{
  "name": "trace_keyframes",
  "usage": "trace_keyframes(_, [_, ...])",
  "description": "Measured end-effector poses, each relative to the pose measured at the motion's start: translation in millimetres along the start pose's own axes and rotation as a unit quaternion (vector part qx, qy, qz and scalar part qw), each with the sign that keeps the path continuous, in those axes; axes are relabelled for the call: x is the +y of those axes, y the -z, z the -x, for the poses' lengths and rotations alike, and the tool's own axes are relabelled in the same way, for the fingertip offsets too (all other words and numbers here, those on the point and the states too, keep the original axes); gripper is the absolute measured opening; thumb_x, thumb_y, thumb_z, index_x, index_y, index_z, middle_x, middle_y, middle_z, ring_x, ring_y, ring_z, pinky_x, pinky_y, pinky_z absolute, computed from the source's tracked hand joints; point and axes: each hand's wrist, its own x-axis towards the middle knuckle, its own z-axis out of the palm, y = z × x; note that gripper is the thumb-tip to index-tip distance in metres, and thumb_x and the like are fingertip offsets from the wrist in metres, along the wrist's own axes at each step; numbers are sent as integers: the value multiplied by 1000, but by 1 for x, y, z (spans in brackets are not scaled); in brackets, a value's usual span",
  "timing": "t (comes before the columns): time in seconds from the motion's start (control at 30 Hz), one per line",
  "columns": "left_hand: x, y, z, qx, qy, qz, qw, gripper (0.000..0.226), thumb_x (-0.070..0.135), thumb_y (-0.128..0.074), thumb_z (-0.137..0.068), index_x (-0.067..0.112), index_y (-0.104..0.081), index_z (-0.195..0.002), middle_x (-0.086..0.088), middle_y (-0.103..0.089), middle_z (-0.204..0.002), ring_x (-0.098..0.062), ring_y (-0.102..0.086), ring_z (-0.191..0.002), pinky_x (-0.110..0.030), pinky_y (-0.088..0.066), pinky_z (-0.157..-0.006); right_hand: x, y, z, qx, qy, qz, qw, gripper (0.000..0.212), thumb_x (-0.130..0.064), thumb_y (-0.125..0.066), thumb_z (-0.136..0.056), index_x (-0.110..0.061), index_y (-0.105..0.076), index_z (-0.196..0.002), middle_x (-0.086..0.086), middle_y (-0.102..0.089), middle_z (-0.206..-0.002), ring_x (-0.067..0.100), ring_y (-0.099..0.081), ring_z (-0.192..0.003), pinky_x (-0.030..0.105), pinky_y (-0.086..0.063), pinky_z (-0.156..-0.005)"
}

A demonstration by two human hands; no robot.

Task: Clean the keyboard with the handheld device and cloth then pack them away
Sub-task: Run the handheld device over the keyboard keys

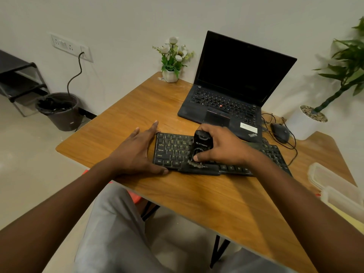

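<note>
Keyboard [173, 149] could skid if the left hand [137, 152], fingers spread wide at its nine o'clock end, slackens while the right hand [223, 147], clasping the cleaner [201, 147], scrubs.

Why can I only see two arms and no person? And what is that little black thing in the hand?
The camera sits on the person's head and looks down, so you see what they see: their own two arms and their lap. There is only this one picture. They sit at a wooden table. On it lie a black keyboard, an open laptop with a dark screen, a mouse, a small pot of white flowers and clear plastic boxes at the right edge. The left hand lies flat against the keyboard's left end. The right hand has its fingers curled round a small black handheld device, brush end down on the keys. It looks like a little cleaner for getting dust off them.
</note>
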Motion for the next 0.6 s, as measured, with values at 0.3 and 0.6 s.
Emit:
trace_keyframes(0.3, [-10, -3, -5, -9, 29, -3, 1000, 153, 82, -81, -55, 39, 19, -162, 8, -13, -174, -32, 3, -159, -42, -5, -126, -19, -21, -11, 32, 28, -50, 998, 48, -30, -94, -73, -28, -61, -107, -7, -73, -101, 8, -71, -92, 44, -61, -82])
trace_keyframes(0.6, [-3, -3, -3, 6, 14, 3, 1000, 150, 71, -87, -62, 31, 15, -165, 9, -22, -171, -26, -3, -159, -32, 0, -122, -47, -41, -30, 1, 73, -11, 997, 51, -31, -91, -76, -30, -56, -113, -9, -70, -103, 4, -68, -90, 34, -62, -75])
